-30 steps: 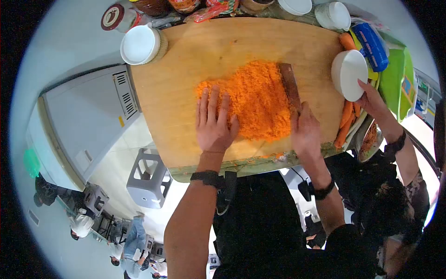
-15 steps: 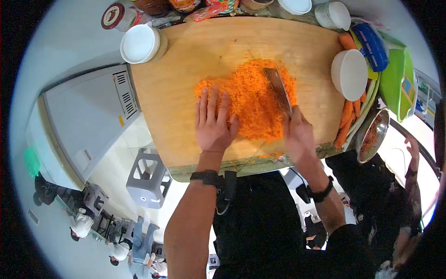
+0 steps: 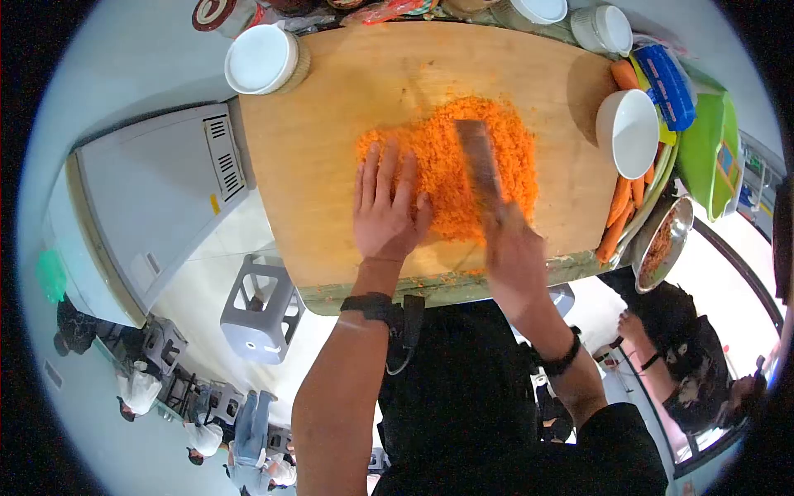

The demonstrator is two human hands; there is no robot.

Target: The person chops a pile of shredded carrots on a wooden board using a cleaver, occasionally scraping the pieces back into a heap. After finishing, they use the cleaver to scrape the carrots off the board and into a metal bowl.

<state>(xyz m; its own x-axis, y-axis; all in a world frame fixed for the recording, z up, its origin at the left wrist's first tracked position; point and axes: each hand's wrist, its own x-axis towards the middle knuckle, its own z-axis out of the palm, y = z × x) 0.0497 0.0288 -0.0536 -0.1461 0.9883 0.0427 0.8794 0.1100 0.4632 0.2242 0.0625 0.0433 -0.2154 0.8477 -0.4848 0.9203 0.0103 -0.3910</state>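
Finely chopped carrot (image 3: 447, 157) lies in a broad orange heap on the wooden cutting board (image 3: 314, 165). My right hand (image 3: 514, 252) is closed around the handle of a cleaver (image 3: 477, 157), whose blade stands over the middle of the heap, slightly blurred. Flat at the heap's left edge rests my left hand (image 3: 385, 202), fingers stretched out and its fingertips touching the carrot bits. Whether the blade touches the board is hidden by the heap.
At the board's right edge are a white bowl (image 3: 628, 134), whole carrots (image 3: 616, 217) and a metal bowl (image 3: 667, 244) of chopped food. A white-lidded tub (image 3: 262, 59) stands at the back left. A grey stool (image 3: 258, 310) is below left; a person (image 3: 703, 364) is at right.
The cleaver and my right hand have shifted left over the heap, the blade now more upright in view. My left hand stays flat at the left edge. The person at right has moved.
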